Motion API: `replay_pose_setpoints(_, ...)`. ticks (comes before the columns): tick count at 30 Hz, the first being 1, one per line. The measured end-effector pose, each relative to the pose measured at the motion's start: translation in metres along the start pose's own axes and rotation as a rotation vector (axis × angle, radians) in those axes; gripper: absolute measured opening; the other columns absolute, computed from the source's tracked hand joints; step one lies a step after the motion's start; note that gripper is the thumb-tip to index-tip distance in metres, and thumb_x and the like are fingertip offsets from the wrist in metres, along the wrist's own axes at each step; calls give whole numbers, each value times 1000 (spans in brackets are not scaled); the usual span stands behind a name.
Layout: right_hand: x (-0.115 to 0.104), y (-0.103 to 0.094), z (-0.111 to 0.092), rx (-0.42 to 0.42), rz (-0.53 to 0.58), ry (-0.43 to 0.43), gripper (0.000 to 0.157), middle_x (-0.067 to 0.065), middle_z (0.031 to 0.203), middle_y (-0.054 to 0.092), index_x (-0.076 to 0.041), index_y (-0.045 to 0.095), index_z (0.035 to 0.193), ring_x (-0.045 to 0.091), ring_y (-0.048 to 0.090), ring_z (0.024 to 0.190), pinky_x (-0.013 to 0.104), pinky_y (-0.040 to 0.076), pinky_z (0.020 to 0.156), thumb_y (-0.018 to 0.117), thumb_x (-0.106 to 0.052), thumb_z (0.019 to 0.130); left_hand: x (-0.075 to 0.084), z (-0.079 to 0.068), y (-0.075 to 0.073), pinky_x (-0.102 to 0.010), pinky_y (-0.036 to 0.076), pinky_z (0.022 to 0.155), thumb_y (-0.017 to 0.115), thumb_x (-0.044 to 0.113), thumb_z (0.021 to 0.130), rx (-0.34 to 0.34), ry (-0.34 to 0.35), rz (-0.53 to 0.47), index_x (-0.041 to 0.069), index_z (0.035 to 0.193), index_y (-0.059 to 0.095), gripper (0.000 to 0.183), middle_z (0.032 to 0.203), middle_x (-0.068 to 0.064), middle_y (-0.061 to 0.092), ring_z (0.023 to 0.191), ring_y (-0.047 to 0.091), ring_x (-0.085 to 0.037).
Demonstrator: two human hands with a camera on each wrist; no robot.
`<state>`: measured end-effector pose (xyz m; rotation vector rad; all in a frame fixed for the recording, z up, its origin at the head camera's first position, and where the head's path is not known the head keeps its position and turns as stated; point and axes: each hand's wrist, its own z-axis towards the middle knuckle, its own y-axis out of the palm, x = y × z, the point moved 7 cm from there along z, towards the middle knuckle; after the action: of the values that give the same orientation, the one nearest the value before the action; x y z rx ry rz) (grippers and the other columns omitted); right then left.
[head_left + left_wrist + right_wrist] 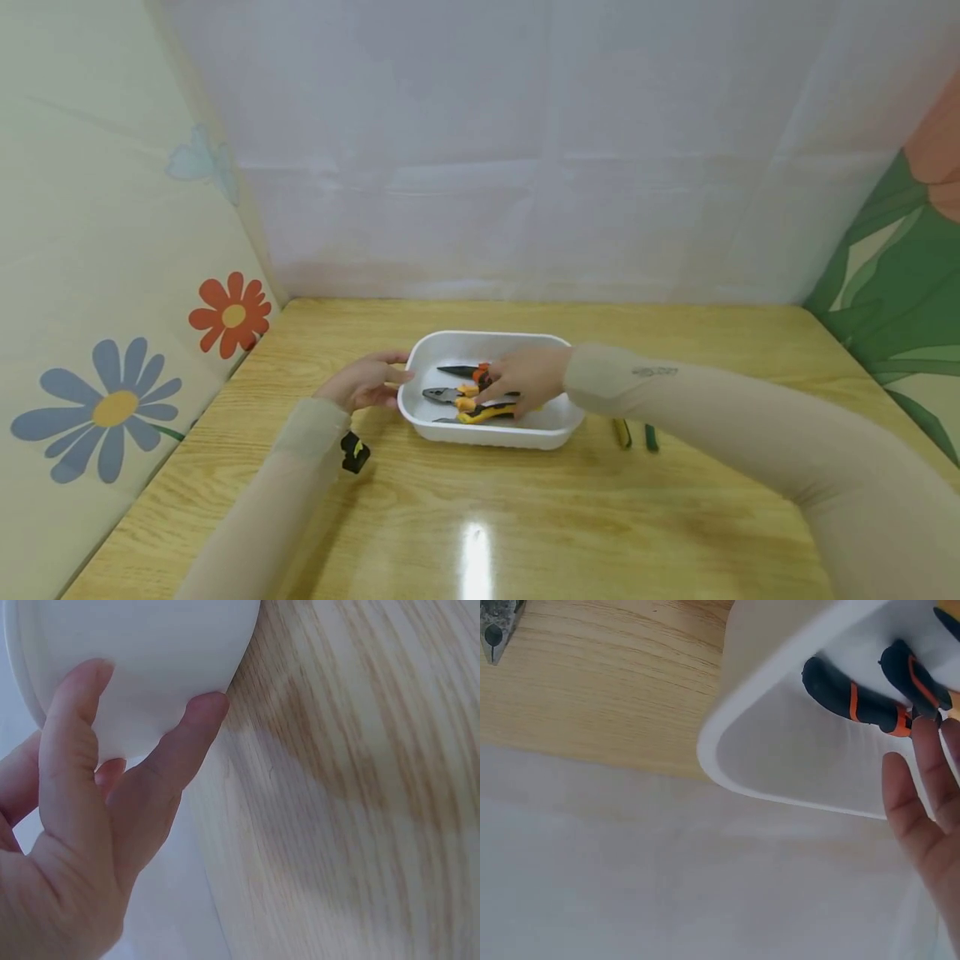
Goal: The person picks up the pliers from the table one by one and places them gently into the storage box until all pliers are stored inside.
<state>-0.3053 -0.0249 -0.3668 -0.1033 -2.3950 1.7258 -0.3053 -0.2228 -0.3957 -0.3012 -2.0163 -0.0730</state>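
My left hand [367,382] is at the left end of a white plastic tray [491,435]. In the left wrist view, the thumb and fingertips of that hand rest against the tray's outer wall. My right hand [528,379] reaches down into the tray. Its fingers touch black-and-orange handled pliers [855,697] in the right wrist view, where part of the hand lies beyond the frame. Also in the tray are pliers with grey jaws and orange-yellow grips [441,395] and a yellow-and-black handle [483,413]. The right hand covers part of these tools.
On the wooden table [585,517], a yellow handle [622,433] and a green handle [651,437] lie right of the tray, partly behind the right sleeve. A small black-and-yellow object [355,452] shows beside the left sleeve. A white cloth backdrop [540,183] stands behind.
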Motion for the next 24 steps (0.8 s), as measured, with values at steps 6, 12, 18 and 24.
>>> replay_pose_setpoints(6,2,-14,-18,58,72,45,49,5,100,56,-16,58,137,16,48,81,30,47,70,70,-28,90,0,-2,-1,-18,56,58,48,-1,99,-2,9,9,-5,148,27,54,130,-27,43,84,63,-23)
replay_pose_setpoints(12,4,-18,-31,114,106,91,45,2,98,53,-14,59,135,13,46,79,28,45,66,66,-29,94,0,-1,0,-17,55,57,47,-1,98,-21,21,4,-6,148,25,54,126,-26,45,81,63,-21)
replay_pose_setpoints(18,7,-17,-45,174,130,125,45,4,101,57,-14,58,136,13,51,79,26,48,66,65,-29,95,-1,1,-1,-18,56,58,47,-2,99,-14,11,-6,-5,148,25,54,126,-25,44,81,62,-21)
replay_pose_setpoints(24,13,-10,-60,184,171,198,49,6,102,59,-12,55,139,13,52,79,29,50,69,65,-31,94,-1,0,0,-18,56,57,47,-2,99,-10,12,-11,-5,148,25,54,124,-24,45,78,62,-20)
